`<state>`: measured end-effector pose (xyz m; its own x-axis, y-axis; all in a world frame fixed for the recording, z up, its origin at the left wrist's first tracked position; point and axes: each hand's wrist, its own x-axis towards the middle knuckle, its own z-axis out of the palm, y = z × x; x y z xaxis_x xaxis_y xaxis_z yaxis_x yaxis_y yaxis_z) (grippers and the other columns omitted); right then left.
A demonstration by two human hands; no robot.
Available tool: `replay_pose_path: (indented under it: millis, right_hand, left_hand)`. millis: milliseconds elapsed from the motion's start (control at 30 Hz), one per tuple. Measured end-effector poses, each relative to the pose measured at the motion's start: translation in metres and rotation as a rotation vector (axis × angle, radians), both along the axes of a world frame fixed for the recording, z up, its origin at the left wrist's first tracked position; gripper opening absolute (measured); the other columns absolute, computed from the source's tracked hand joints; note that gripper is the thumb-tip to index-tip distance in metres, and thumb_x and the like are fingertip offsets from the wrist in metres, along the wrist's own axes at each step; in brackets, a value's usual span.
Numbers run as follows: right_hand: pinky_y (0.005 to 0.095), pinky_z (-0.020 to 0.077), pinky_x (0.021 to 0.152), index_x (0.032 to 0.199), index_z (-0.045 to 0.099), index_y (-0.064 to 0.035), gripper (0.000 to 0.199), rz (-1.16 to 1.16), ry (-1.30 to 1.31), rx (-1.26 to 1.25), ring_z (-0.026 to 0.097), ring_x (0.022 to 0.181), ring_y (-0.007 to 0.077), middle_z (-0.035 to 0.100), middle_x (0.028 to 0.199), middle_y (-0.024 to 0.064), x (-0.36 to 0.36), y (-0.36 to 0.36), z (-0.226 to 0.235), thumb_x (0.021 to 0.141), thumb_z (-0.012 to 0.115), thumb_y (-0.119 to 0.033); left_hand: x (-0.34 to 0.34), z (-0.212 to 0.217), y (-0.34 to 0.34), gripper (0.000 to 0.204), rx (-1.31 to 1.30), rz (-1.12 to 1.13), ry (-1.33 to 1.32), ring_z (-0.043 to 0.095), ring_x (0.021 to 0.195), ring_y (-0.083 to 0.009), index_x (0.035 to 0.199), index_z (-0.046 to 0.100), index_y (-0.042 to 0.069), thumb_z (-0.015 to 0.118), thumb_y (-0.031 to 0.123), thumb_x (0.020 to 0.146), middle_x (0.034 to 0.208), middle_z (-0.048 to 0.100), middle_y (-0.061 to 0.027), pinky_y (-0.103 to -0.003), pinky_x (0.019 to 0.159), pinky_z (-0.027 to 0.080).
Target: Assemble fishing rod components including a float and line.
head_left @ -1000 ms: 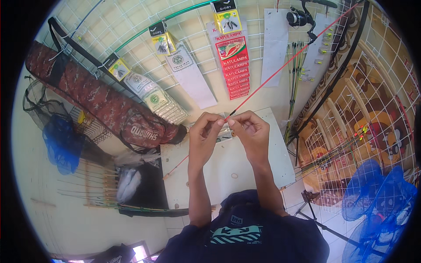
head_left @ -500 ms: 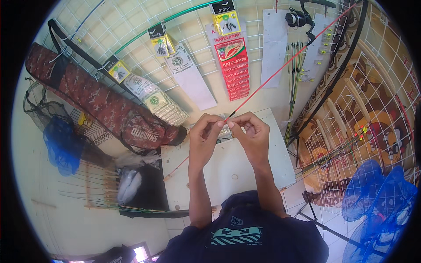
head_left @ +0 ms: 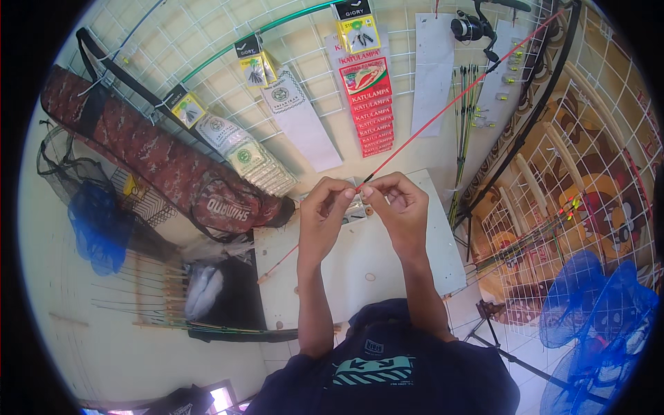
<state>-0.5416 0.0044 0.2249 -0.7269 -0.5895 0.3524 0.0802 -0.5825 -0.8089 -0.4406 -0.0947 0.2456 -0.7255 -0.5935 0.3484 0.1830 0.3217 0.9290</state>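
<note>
My left hand (head_left: 325, 211) and my right hand (head_left: 394, 204) meet fingertip to fingertip above a white table (head_left: 360, 277). Both pinch a thin red fishing rod (head_left: 443, 111) near its dark section, where the fingers touch. The rod runs from the upper right, past my hands, down to the table's left edge. A small clear packet (head_left: 355, 209) lies on the table just under my fingers, partly hidden by them.
A wire grid wall behind holds hanging packets (head_left: 360, 34), red lure cards (head_left: 370, 104) and a white sheet (head_left: 432, 69). A camouflage rod bag (head_left: 159, 166) leans at left, blue nets (head_left: 97, 221) beside it. More rods, floats and blue nets (head_left: 595, 311) crowd the right.
My fingertips have shifted slightly on the rod; hands and rod stay in nearly the same place.
</note>
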Motion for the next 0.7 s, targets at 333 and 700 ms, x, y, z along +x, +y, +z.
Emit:
replay_pose_path:
  millis: [333, 700]
  right_hand:
    - [0.0238, 0.0487, 0.075, 0.097, 0.064, 0.0061, 0.013, -0.024, -0.038, -0.025, 0.061, 0.082, 0.0093, 0.067, 0.089, 0.0087, 0.0036, 0.0005, 0.0013, 0.086, 0.066, -0.001]
    - [0.0206, 0.0492, 0.071, 0.102, 0.062, 0.0052, 0.020, -0.008, -0.120, -0.069, 0.062, 0.080, 0.0086, 0.067, 0.088, 0.0076, 0.0069, -0.0040, -0.0019, 0.087, 0.068, -0.005]
  left_hand:
    - [-0.0011, -0.0009, 0.0014, 0.013, 0.007, 0.012, 0.039, 0.048, 0.079, -0.0049, 0.093, 0.062, -0.001, 0.061, 0.012, 0.094, 0.086, 0.056, 0.0007, -0.021, 0.069, 0.037]
    - [0.0004, -0.0032, -0.0005, 0.008, 0.006, 0.002, -0.016, 0.053, 0.086, -0.0075, 0.096, 0.061, -0.001, 0.060, 0.006, 0.093, 0.091, 0.058, -0.0023, -0.023, 0.079, 0.042]
